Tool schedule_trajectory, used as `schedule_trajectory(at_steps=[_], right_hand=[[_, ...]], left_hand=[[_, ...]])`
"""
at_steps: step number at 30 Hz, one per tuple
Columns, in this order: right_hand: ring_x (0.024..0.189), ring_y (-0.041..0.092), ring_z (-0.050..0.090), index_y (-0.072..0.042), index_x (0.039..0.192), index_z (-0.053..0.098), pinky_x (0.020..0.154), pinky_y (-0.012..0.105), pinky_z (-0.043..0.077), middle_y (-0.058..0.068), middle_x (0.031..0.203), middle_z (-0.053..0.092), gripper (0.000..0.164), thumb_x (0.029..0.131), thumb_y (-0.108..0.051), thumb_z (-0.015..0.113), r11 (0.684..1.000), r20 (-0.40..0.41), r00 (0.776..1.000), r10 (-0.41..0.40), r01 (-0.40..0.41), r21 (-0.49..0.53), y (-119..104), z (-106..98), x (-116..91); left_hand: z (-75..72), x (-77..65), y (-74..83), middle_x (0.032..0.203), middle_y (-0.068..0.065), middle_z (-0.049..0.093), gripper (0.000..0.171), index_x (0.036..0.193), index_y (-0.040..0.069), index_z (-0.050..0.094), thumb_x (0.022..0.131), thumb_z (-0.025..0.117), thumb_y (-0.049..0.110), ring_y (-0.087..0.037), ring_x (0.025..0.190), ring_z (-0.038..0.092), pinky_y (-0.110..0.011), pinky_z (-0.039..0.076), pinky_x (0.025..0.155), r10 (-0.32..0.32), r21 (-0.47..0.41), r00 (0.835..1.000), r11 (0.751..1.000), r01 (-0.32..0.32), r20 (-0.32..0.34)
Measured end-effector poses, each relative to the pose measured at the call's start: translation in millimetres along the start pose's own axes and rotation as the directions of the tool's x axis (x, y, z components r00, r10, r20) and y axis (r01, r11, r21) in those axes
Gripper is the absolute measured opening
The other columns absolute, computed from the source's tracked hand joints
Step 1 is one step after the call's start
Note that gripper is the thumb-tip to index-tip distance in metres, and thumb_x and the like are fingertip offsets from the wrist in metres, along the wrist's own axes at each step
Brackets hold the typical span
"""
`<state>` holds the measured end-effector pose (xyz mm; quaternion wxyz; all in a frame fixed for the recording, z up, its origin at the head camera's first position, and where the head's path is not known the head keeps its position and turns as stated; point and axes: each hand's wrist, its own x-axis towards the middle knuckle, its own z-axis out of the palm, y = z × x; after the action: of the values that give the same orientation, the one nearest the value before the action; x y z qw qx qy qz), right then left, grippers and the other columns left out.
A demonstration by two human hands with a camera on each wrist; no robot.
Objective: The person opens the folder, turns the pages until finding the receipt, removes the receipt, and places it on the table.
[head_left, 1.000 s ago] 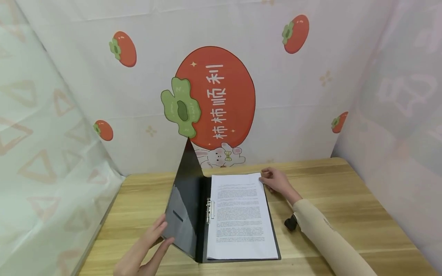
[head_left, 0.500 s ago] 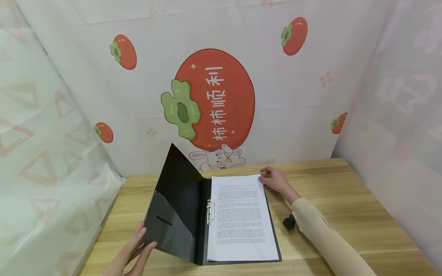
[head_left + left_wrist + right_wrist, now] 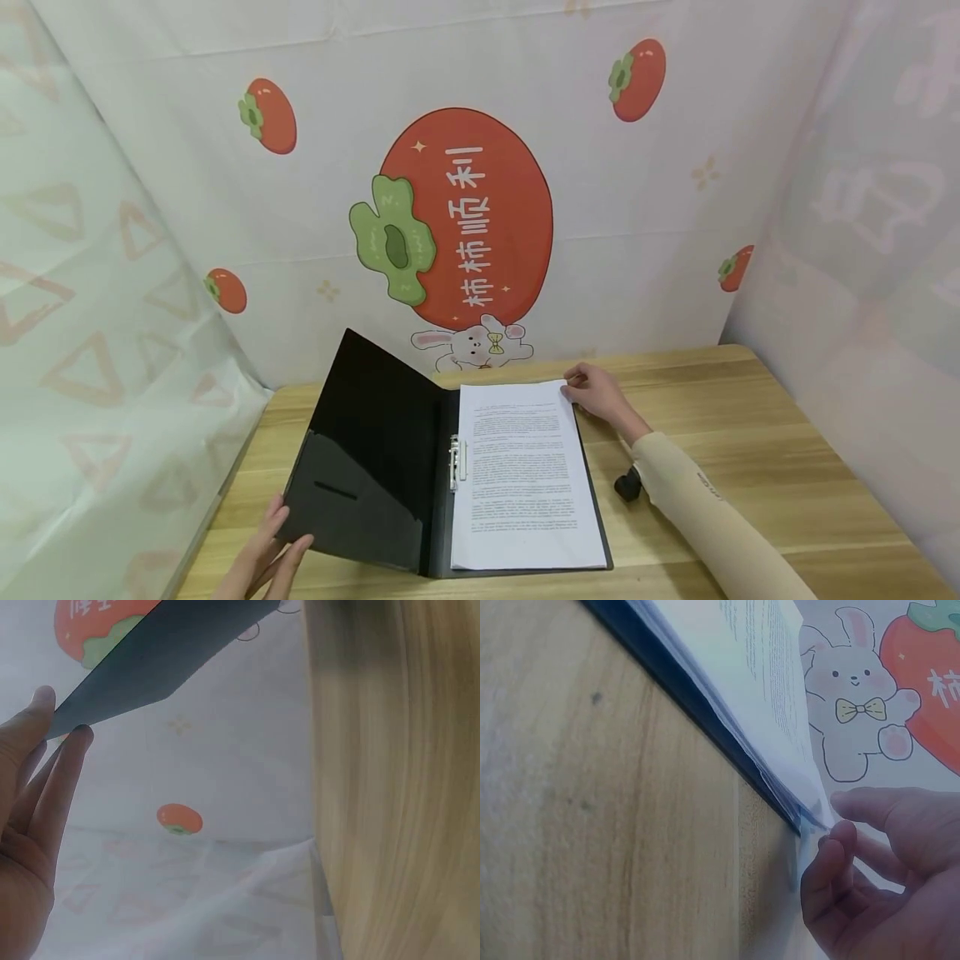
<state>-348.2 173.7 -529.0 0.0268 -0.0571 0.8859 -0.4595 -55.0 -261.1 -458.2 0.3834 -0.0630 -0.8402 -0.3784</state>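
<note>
A black clip folder (image 3: 367,425) lies spread on the table, its left cover tilted up off the wood. My left hand (image 3: 258,557) pinches that cover's near left corner between thumb and fingers; the left wrist view has the raised cover (image 3: 150,671) above the fingers. Printed sheets (image 3: 517,483) in a stack lie on the folder's right side, next to a metal clip (image 3: 454,462) by the spine. At the far right corner of the stack, my right hand (image 3: 597,395) pinches the paper, with thumb and fingertips meeting at the corner in the right wrist view.
The wooden table (image 3: 712,433) has its far edge close to a white backdrop (image 3: 637,217) printed with persimmons and a rabbit. White cloth walls (image 3: 112,250) stand at both sides. A small black object (image 3: 628,483) shows beside the right sleeve.
My left hand has swung the folder's cover down and to the left, so more of its inner face shows. The right hand has stayed at the sheets' corner.
</note>
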Motion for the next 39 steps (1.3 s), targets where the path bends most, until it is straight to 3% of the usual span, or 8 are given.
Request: schedule_trajectory(at_steps=[2,8,19,25,32,34,38,39], right_hand=[[0.067,0.019,0.061,0.004,0.125,0.064,0.058,0.03,0.053,0.021,0.113,0.068,0.03,0.099,-0.01,0.072,1.0,-0.005,1.0,0.0,0.0,0.004,-0.2,0.3,-0.4],[0.074,0.021,0.062,0.004,0.123,0.065,0.059,0.031,0.053,0.021,0.112,0.068,0.027,0.1,-0.009,0.071,1.0,-0.008,1.0,-0.01,0.01,-0.001,-1.3,0.7,-1.4],[0.07,0.02,0.06,0.0,0.113,0.064,0.057,0.03,0.052,0.019,0.111,0.067,0.015,0.101,-0.008,0.07,1.0,-0.005,1.0,-0.014,0.015,0.015,1.7,4.0,-1.4],[0.07,0.021,0.059,-0.001,0.114,0.062,0.057,0.032,0.052,0.019,0.111,0.066,0.015,0.101,-0.007,0.068,0.999,-0.02,1.0,-0.019,0.02,0.032,5.1,5.8,-0.3],[0.075,0.023,0.061,-0.002,0.123,0.058,0.057,0.033,0.051,0.021,0.114,0.066,0.024,0.102,-0.007,0.068,0.998,-0.019,1.0,-0.019,0.02,0.065,5.7,5.9,0.0],[0.074,0.023,0.061,-0.001,0.125,0.057,0.057,0.033,0.051,0.021,0.113,0.067,0.026,0.102,-0.007,0.067,0.997,-0.019,1.0,-0.02,0.021,0.071,5.2,5.5,-0.1],[0.072,0.023,0.061,-0.001,0.126,0.059,0.057,0.033,0.051,0.02,0.11,0.068,0.027,0.101,-0.007,0.068,0.997,-0.02,1.0,-0.019,0.02,0.071,4.3,4.7,0.1],[0.071,0.022,0.06,-0.001,0.127,0.06,0.058,0.033,0.051,0.02,0.11,0.068,0.028,0.101,-0.008,0.068,0.997,-0.016,1.0,-0.02,0.021,0.068,4.3,4.7,0.2]], left_hand=[[0.2,-2.0,0.1,0.144,0.02,0.051,0.076,0.135,-0.007,0.066,0.066,0.073,-0.039,0.013,0.111,0.059,-0.007,0.05,0.079,-0.062,0.028,0.998,0.998,0.063,-0.018],[4.1,-7.2,-5.0,0.137,0.029,0.051,0.064,0.132,-0.008,0.067,0.074,0.071,-0.035,0.017,0.101,0.059,-0.006,0.05,0.075,-0.175,0.031,0.98,0.983,0.179,-0.096],[8.1,-15.1,-21.9,0.129,0.031,0.052,0.057,0.129,-0.01,0.068,0.078,0.07,-0.033,0.02,0.096,0.057,-0.005,0.049,0.074,-0.257,0.007,0.947,0.965,0.263,-0.194],[9.4,-21.0,-37.7,0.129,0.023,0.054,0.05,0.127,-0.011,0.068,0.081,0.071,-0.03,0.021,0.096,0.057,-0.005,0.048,0.074,-0.303,-0.003,0.927,0.951,0.31,-0.221],[11.8,-29.9,-60.4,0.13,0.025,0.054,0.049,0.122,-0.02,0.065,0.075,0.069,-0.035,0.021,0.099,0.057,-0.005,0.047,0.075,-0.284,-0.027,0.928,0.958,0.286,-0.241],[11.5,-31.6,-65.3,0.135,0.016,0.057,0.048,0.124,-0.018,0.065,0.079,0.07,-0.032,0.024,0.1,0.054,-0.004,0.046,0.076,-0.325,-0.015,0.917,0.944,0.331,-0.229],[7.8,-34.0,-76.3,0.144,-0.025,0.056,0.047,0.133,-0.013,0.064,0.087,0.073,-0.02,0.027,0.1,0.047,-0.001,0.042,0.077,-0.445,0.019,0.879,0.89,0.455,-0.173],[5.1,-34.6,-79.2,0.144,-0.035,0.052,0.048,0.137,-0.013,0.062,0.09,0.072,-0.016,0.02,0.109,0.05,0.0,0.041,0.075,-0.481,0.03,0.865,0.871,0.49,-0.14]])
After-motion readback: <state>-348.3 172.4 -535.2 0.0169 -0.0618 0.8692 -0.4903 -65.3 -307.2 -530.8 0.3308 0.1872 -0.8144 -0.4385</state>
